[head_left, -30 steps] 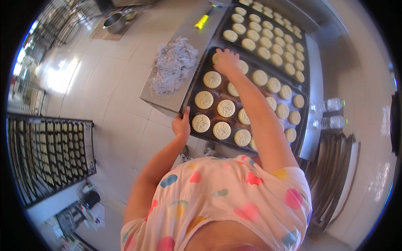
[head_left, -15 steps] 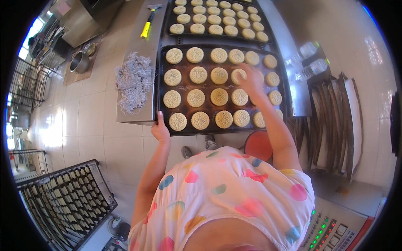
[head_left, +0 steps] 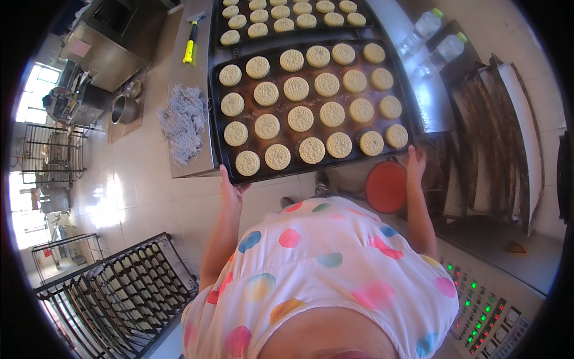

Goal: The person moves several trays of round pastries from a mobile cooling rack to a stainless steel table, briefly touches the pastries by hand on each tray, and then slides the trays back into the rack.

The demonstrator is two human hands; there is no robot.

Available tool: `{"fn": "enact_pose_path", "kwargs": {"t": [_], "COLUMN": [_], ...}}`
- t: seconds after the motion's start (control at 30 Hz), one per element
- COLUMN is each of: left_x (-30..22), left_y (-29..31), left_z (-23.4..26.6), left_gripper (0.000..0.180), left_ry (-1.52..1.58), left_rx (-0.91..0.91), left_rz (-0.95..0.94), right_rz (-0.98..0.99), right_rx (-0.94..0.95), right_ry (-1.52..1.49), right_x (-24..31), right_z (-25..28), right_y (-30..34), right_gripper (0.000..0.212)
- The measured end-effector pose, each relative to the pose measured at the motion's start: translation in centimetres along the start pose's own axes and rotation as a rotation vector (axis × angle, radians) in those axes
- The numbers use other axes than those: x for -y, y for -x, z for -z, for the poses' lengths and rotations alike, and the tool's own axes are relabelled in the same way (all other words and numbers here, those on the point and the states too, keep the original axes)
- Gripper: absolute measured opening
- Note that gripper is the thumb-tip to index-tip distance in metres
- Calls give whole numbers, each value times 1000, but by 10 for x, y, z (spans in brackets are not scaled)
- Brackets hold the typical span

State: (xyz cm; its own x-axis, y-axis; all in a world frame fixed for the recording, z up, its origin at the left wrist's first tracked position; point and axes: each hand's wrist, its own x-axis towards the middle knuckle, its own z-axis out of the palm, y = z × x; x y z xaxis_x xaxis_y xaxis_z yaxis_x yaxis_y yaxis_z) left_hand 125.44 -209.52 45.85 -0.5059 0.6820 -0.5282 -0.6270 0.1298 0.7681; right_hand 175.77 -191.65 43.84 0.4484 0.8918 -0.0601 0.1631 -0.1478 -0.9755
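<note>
Both hands (head_left: 232, 191) hold the tray (head_left: 289, 137) by its near corners, long axis crosswise, right end slanting away.

The metal tray (head_left: 283, 107) looks glossy, the pastries (head_left: 300, 119) matt, the rag (head_left: 184, 124) shaggy

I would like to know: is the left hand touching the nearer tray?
Touching. The head view shows the left hand at the near left corner of the nearer tray, with its thumb against the dark rim.

Left hand (head_left: 232, 191), right hand (head_left: 415, 164) gripping tray (head_left: 282, 109), round cakes (head_left: 332, 113)
</note>
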Motion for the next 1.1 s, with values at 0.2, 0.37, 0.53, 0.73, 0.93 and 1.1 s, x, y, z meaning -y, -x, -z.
{"fn": "enact_pose_path", "kwargs": {"t": [0.2, 0.37, 0.53, 0.73, 0.93, 1.1], "left_x": [5, -15, -29, -42, -44, -47], "left_y": [24, 29, 17, -8, -25, -35], "left_z": [-4, -4, -16, -36, -43, -49], "left_gripper": [57, 38, 28, 25, 23, 24], "left_ry": [151, 74, 8, 35, 26, 58], "left_rx": [287, 351, 394, 420, 395, 437], "left_rz": [109, 50, 35, 22, 22, 29], "right_rz": [-541, -454, -435, -398, -420, -398], "right_rx": [369, 484, 513, 463, 488, 482], "right_ry": [-561, -550, -542, -581, -569, -582], "right_x": [8, 43, 59, 65, 68, 66], "right_z": [-12, -2, -12, -39, -49, -59], "right_y": [22, 23, 16, -3, -17, -28], "right_gripper": [26, 21, 18, 17, 20, 24]}}
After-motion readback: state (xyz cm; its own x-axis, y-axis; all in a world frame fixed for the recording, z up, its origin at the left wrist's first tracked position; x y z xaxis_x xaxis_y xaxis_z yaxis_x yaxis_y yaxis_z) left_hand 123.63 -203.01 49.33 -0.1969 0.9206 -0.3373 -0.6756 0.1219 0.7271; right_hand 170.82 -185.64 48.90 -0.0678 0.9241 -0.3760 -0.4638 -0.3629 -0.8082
